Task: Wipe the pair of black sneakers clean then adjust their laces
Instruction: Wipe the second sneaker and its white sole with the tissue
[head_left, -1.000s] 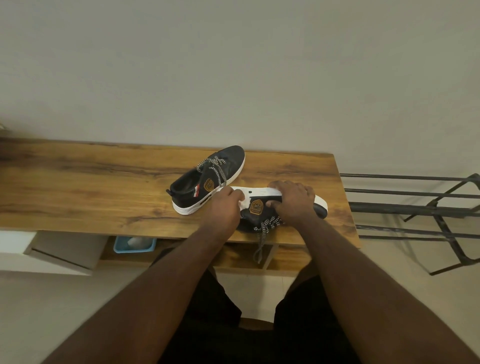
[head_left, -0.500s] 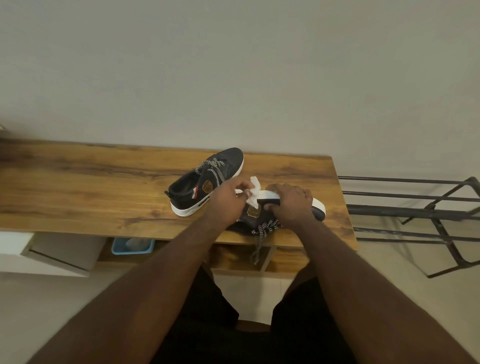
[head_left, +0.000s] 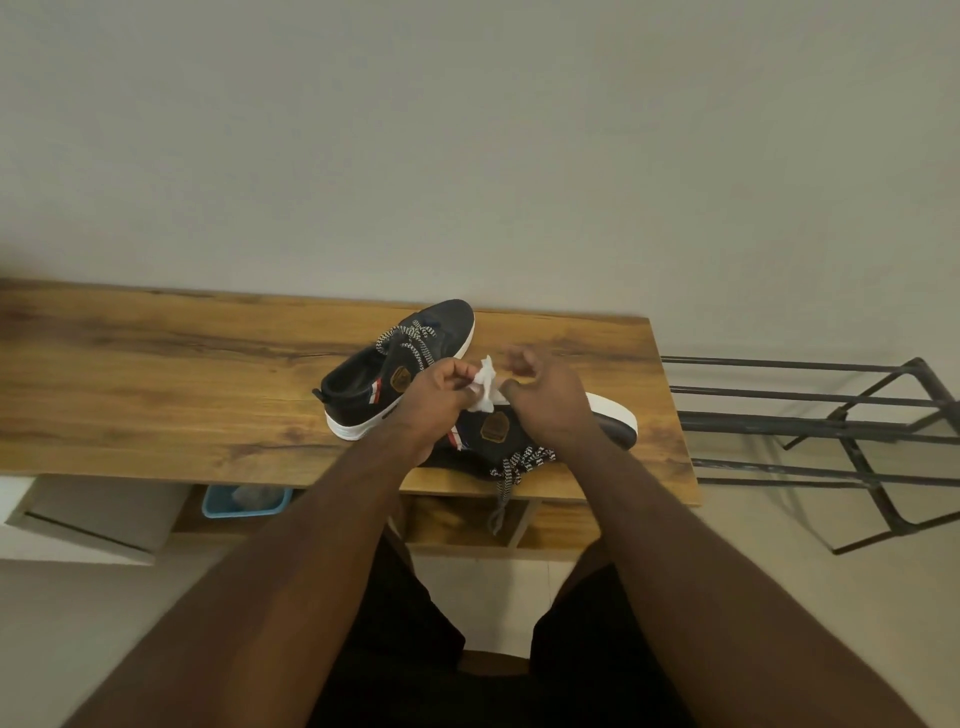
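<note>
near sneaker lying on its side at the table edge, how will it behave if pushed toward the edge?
The near sneaker probably slides rather than rolls, since it lies on its side on the smooth wooden table. Its laces look floppy; one end already dangles over the front edge and may snag or drag. It sits close to that edge, so a modest push could likely tip it off.
</note>
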